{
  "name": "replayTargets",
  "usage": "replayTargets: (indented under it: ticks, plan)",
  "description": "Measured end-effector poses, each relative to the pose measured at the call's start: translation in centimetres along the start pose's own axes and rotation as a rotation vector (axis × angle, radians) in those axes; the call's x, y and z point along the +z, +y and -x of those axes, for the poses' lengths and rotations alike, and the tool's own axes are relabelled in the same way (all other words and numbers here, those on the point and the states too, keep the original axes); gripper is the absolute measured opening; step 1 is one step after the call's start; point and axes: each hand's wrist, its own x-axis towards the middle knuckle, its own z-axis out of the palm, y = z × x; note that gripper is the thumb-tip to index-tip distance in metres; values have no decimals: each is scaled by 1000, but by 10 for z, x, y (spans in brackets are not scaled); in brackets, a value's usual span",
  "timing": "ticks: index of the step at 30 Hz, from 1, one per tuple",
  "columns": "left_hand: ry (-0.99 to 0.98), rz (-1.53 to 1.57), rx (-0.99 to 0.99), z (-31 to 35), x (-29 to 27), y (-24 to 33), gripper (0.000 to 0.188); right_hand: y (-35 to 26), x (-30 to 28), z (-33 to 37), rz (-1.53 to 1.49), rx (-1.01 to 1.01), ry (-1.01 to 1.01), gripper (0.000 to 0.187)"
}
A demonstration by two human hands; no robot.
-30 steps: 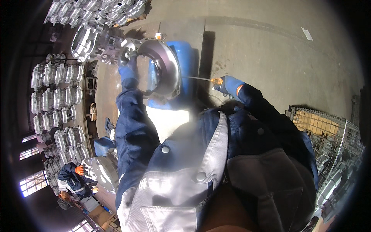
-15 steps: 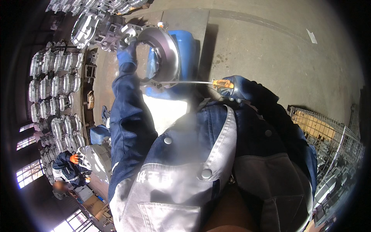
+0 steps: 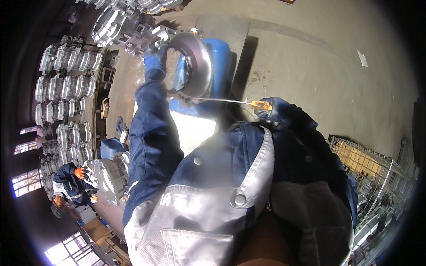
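A round, hollow metal housing (image 3: 205,66) stands tilted over a blue plastic container (image 3: 222,57). At its far left edge my left hand (image 3: 155,60), in a blue glove, grips the casting's bracket-like end; some fingertips are hidden. My right hand (image 3: 276,111), in a dark glove, is closed around the orange handle of a long, thin metal-shafted tool (image 3: 230,101). The shaft points left, and its far end meets the near rim of the housing; the exact tip cannot be made out. A bright white surface (image 3: 193,133) lies below the housing.
Stacked metal castings (image 3: 66,88) line the left side, with more (image 3: 108,26) at the far left. A co-worker (image 3: 69,181) with orange gloves handles another casting (image 3: 111,179) at lower left. A wire cage (image 3: 364,159) of parts stands right.
The view has shifted slightly, so the housing and both hands sit a little further right and lower. The tool's shaft now slopes more. Both grips stay the same.
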Motion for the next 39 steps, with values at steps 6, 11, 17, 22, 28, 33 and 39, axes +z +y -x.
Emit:
replayTargets:
  ticks: [6, 11, 17, 22, 28, 33, 39]
  plan:
    - [-51, 155, -105, 2, 0, -3, 33, 26, -3, -7, -117, -97, 73, 33]
    - [-53, 140, -140, 4, -1, 9, 33, 50, 2, -12, -32, -24, 46, 36]
    - [-68, 166, -132, 12, -1, 20, 32, 62, 2, -18, -348, -131, -8, 34]
    - [-127, 444, -193, 14, -12, 20, 33, 53, 2, -8, -137, -215, 35, 36]
    - [-210, 356, -156, 12, -19, 10, 44, -23, 10, 6, -235, -291, 323, 34]
    - [-173, 411, -202, 9, -21, -1, 44, -68, 23, 3, -11, -181, 278, 29]
    - [-223, 328, -1, 17, -18, 5, 42, -65, 22, 7, 141, -230, 261, 29]
